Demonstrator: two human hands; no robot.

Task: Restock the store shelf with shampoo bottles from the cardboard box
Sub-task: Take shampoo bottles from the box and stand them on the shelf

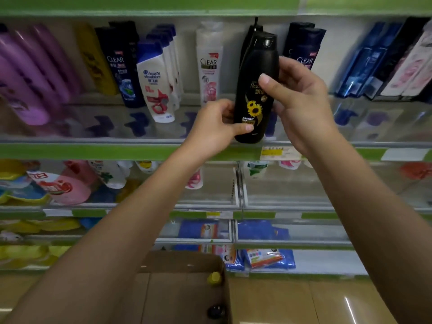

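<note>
At shelf front: tall black glossy plastic shampoo bottle (256, 90), sunflower label, pinched low by left hand (216, 127), right hand (301, 99) wrapping mid-body. Likely rigid, slick, moderately heavy; waist grip safest.

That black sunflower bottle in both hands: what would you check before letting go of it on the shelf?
1. Grip: left hand holds the black bottle low, right hand holds it higher. Ok.
2. Bottle upright: ok.
3. Label facing out: sunflower faces the camera. Ok.
4. Base resting on the shelf: it sits at the front edge; contact cannot tell.
5. Matching row: another black bottle stands right behind. Ok.
6. Stock left: caps show in the cardboard box. Ok.
</note>
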